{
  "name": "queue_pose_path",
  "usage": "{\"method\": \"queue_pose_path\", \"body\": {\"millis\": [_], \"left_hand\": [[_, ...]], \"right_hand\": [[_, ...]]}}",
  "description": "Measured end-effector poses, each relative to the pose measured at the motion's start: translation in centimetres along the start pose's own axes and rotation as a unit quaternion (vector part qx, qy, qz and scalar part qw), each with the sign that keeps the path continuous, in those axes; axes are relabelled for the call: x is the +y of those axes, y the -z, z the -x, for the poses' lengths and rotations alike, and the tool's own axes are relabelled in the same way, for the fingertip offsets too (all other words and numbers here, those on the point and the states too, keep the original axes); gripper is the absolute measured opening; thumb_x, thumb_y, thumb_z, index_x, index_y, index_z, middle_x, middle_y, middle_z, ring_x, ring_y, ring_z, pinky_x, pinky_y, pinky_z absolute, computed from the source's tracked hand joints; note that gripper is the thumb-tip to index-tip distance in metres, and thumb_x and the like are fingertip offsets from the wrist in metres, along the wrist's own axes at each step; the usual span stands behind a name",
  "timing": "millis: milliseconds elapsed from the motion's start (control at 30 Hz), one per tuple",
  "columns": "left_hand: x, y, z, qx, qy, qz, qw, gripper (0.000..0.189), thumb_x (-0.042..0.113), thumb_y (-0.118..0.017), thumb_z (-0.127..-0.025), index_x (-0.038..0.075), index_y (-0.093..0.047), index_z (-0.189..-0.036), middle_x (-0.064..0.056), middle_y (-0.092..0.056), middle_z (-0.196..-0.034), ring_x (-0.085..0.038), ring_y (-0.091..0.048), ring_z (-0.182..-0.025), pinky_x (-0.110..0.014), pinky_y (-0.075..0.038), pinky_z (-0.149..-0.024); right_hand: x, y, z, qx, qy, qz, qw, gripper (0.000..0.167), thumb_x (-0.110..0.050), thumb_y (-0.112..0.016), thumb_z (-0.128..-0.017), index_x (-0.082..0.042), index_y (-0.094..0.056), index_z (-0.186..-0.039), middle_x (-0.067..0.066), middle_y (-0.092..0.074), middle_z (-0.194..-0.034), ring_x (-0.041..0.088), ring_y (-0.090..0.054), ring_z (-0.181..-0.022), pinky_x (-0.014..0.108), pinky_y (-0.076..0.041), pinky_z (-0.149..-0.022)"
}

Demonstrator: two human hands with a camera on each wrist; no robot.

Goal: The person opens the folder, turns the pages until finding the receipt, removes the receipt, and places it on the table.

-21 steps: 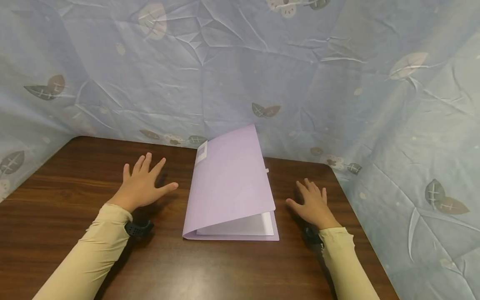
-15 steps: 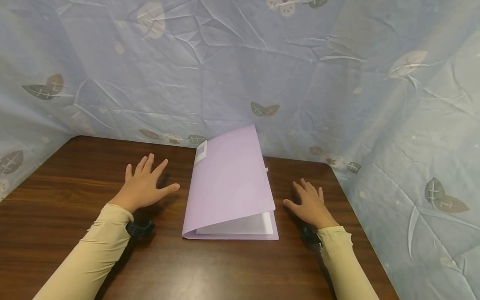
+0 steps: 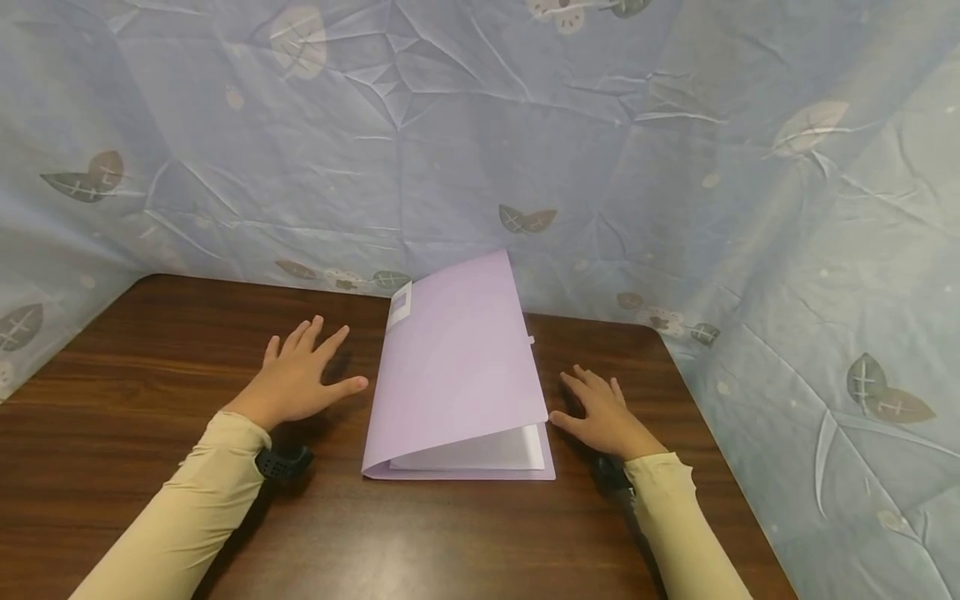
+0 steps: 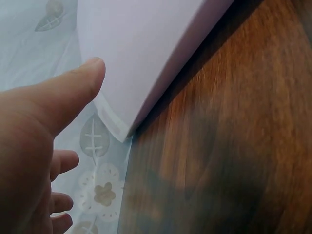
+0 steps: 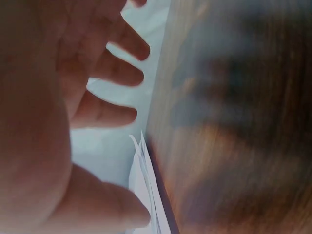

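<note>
A light purple file folder (image 3: 457,358) lies on the table with its spine to the left and its cover partly raised. White sheets (image 3: 480,450) show under the cover at the near edge. To the left of the spine, my left hand (image 3: 296,383) hovers with fingers spread, holding nothing; its thumb (image 4: 83,85) is near the folder but apart from it. My right hand (image 3: 603,417) is by the folder's right edge, fingers extended. Its thumb is close to the cover's near right corner; whether it touches cannot be told.
The dark wooden table (image 3: 420,542) ends at the back against a pale blue curtain (image 3: 450,150) with leaf prints, which also hangs along the left and right sides. A dark wrist strap (image 3: 283,463) sits under the left wrist. A small white tab (image 3: 531,340) sticks out at the folder's right edge.
My right hand has moved left, up to the folder's right edge. The left hand has shifted slightly right, toward the spine. The folder has stayed in place.
</note>
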State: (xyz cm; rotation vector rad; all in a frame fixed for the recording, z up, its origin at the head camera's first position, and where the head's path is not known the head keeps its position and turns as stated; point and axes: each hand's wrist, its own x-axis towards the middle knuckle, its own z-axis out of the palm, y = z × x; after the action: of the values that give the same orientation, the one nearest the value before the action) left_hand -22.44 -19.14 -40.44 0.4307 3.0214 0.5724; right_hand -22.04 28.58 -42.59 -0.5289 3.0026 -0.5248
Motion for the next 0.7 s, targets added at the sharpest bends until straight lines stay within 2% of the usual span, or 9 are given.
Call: {"method": "queue_pose_path", "body": {"millis": [200,433,700], "left_hand": [[0.4,-0.2,0.0,0.002,-0.014,0.005,0.9999,0.098,0.072,-0.054,-0.095,0.012,-0.023,-0.166,-0.031,-0.006,-0.169,-0.052,-0.005,-0.154,-0.077,-0.001,-0.116],[1.0,-0.5,-0.1,0.001,-0.036,0.009,0.9993,0.095,0.068,-0.058,-0.095,0.013,-0.025,-0.165,-0.031,-0.009,-0.168,-0.052,-0.009,-0.154,-0.076,-0.005,-0.116],[2.3,-0.7,-0.1,0.006,-0.066,0.023,0.9975,0.094,0.067,-0.060,-0.095,0.013,-0.027,-0.165,-0.030,-0.013,-0.168,-0.054,-0.013,-0.153,-0.075,-0.009,-0.117]], "right_hand": [[-0.2,-0.3,-0.1,-0.036,0.017,-0.014,0.9991,0.080,-0.048,-0.070,-0.095,-0.002,-0.044,-0.155,0.026,-0.032,-0.164,0.045,-0.028,-0.152,0.069,-0.009,-0.121],[-0.6,-0.2,-0.2,-0.055,0.039,-0.043,0.9968,0.082,-0.048,-0.072,-0.094,-0.003,-0.043,-0.156,0.026,-0.029,-0.165,0.046,-0.025,-0.153,0.067,-0.012,-0.122],[-1.1,-0.4,-0.2,-0.069,0.056,-0.066,0.9938,0.081,-0.048,-0.073,-0.093,-0.011,-0.043,-0.158,0.023,-0.031,-0.165,0.046,-0.028,-0.152,0.070,-0.017,-0.120]]}}
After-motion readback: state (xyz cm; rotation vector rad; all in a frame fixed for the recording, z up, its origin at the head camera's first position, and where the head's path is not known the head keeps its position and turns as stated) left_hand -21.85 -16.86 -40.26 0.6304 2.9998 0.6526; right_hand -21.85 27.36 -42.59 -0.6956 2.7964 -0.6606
